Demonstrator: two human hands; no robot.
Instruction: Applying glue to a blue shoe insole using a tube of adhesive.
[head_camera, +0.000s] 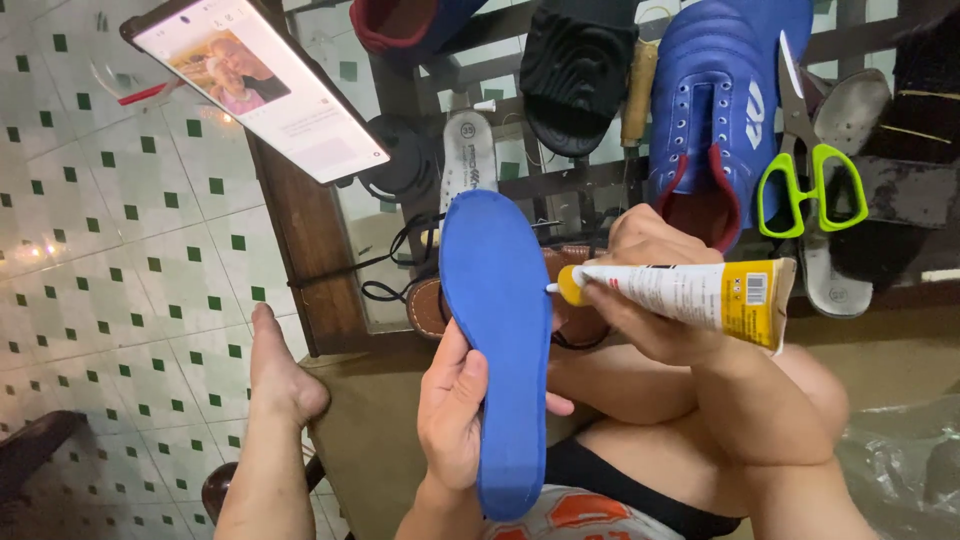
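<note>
Glue application looks underway: at frame centre the left hand (455, 410) grips the blue insole (497, 340) upright, while the right hand (655, 300) clasps the glue tube (690, 295), nozzle touching the insole's edge. Steady squeezing seems called for.

Insole (497, 330) matt blue foam-like cloth – glue tube (700, 296) glossy – shoe (715, 110) shiny synthetic.

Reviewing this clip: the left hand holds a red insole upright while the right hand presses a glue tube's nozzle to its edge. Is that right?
Not quite. In the head view the insole is blue, not red. The rest stands: the left hand holds it upright, and the right hand puts the glue tube nozzle to its edge.
</note>
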